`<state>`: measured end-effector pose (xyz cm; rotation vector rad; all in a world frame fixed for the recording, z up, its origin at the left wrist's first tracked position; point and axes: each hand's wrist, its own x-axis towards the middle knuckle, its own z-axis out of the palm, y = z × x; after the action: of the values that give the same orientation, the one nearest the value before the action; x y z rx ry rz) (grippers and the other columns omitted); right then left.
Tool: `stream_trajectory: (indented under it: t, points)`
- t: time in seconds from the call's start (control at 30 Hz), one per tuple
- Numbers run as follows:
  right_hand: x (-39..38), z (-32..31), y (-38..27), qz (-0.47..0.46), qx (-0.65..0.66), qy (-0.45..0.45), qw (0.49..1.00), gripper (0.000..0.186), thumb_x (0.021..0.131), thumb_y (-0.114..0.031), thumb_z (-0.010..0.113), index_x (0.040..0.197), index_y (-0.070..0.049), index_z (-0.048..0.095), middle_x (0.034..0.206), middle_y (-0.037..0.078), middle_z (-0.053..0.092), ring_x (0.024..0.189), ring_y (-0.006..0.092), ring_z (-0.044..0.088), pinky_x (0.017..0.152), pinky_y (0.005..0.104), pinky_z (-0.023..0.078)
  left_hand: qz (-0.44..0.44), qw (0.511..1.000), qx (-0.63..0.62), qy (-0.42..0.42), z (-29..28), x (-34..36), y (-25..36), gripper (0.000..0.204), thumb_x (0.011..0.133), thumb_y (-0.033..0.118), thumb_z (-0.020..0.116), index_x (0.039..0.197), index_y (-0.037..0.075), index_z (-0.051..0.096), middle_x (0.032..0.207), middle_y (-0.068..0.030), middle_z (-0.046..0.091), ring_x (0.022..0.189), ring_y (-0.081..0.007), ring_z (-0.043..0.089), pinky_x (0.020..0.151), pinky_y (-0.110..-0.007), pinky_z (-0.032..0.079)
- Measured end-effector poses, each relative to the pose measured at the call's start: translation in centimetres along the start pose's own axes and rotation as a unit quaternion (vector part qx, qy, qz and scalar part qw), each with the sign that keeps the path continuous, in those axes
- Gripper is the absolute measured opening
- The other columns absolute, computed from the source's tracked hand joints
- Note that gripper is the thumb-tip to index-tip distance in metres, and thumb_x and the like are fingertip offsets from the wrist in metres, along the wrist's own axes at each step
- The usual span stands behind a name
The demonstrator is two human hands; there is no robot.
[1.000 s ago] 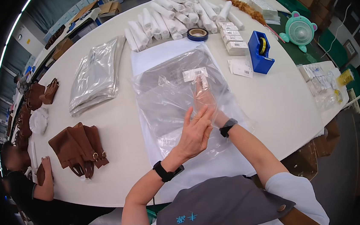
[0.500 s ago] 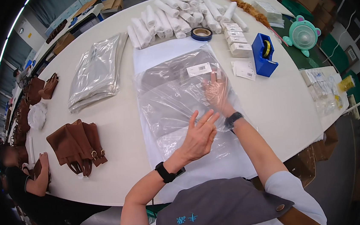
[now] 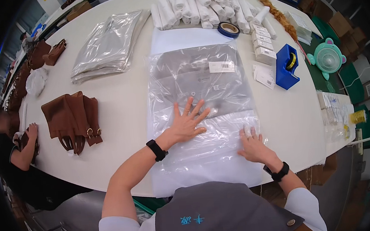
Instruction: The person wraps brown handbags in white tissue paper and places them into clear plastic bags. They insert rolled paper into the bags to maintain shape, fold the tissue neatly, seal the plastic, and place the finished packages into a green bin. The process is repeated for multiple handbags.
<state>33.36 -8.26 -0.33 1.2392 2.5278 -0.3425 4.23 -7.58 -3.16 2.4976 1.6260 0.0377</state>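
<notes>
A clear plastic bag (image 3: 169,88) with a flat grey piece inside lies in front of me on a white sheet (image 3: 169,41). The bag carries a white label (image 3: 221,67) near its upper right. My left hand (image 3: 188,123) rests on the middle of the bag, palm down and fingers spread. By the bag's lower right edge is my right hand (image 3: 254,147), touching the plastic with its fingers stretched forward and slightly blurred; nothing shows in its grasp.
Left are stacked clear bags (image 3: 108,45) and folded brown leather bags (image 3: 68,117). White rolls (image 3: 197,6), blue tape (image 3: 228,30) and label stacks (image 3: 263,47) lie beyond. A blue tape dispenser (image 3: 285,67) and green fan (image 3: 327,57) stand right. A co-worker (image 3: 25,151) sits left.
My right hand has come out from inside the plastic bag and moved toward me to its lower right edge. My left hand has flattened onto the bag, which now lies straighter and smoother.
</notes>
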Motion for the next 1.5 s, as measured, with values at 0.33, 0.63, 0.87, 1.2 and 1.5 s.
stream_trajectory:
  t: [0.33,0.63,0.87,1.2,1.5]
  points:
    - [19.9,-11.3,1.4,-0.089,0.033,0.350,0.932,0.051,0.092,-0.038,0.041,0.137,-0.017,0.031,0.131,0.020,0.041,0.129,0.0380,0.025,0.103,0.0567,0.016,-0.168,0.970,0.067,0.160,-5.4,6.9,-8.5,0.060,0.088,0.055,0.037,0.139,0.027,0.027,0.148,-0.0088,0.014,0.136,-0.0329,0.009,0.094,-0.072,0.001]
    - [24.9,-7.5,3.6,-0.028,0.039,0.245,0.968,0.054,0.092,-0.046,0.031,0.141,-0.023,0.023,0.147,0.009,0.019,0.136,0.0318,0.009,0.103,0.0608,0.009,-0.173,0.971,0.097,0.133,-2.2,7.8,-11.0,0.060,0.088,0.059,0.029,0.140,0.030,0.024,0.149,-0.0065,0.009,0.137,-0.0328,0.004,0.095,-0.071,-0.001]
    - [16.5,-5.0,1.4,-0.100,0.006,0.241,0.965,0.054,0.091,-0.050,0.033,0.140,-0.029,0.025,0.147,0.010,0.019,0.135,0.0356,0.008,0.104,0.0606,0.004,-0.071,0.989,0.046,0.124,0.0,0.3,-5.2,0.058,0.090,0.052,0.033,0.141,0.027,0.022,0.150,-0.0092,0.004,0.137,-0.0328,0.001,0.096,-0.069,-0.003]
    - [9.6,-1.3,-2.5,-0.093,0.086,0.195,0.973,0.057,0.087,-0.033,0.051,0.139,-0.022,0.028,0.145,0.017,0.017,0.134,0.0392,0.013,0.102,0.0606,0.015,-0.295,0.854,-0.295,0.310,-0.7,-4.4,-5.6,0.056,0.083,0.028,0.058,0.131,0.007,0.038,0.119,-0.0200,0.045,0.108,-0.0341,0.046,0.090,-0.043,0.038]
    - [1.4,3.0,-10.0,-0.265,0.274,0.226,0.897,0.022,0.072,0.006,0.052,0.092,-0.001,0.057,0.102,0.011,0.054,0.090,0.0297,0.052,0.075,0.0369,0.046,-0.394,0.836,-0.282,0.257,1.5,-9.2,-5.4,0.016,0.068,0.021,0.063,0.070,0.005,0.063,0.074,-0.0142,0.063,0.074,-0.0283,0.062,0.068,-0.037,0.049]
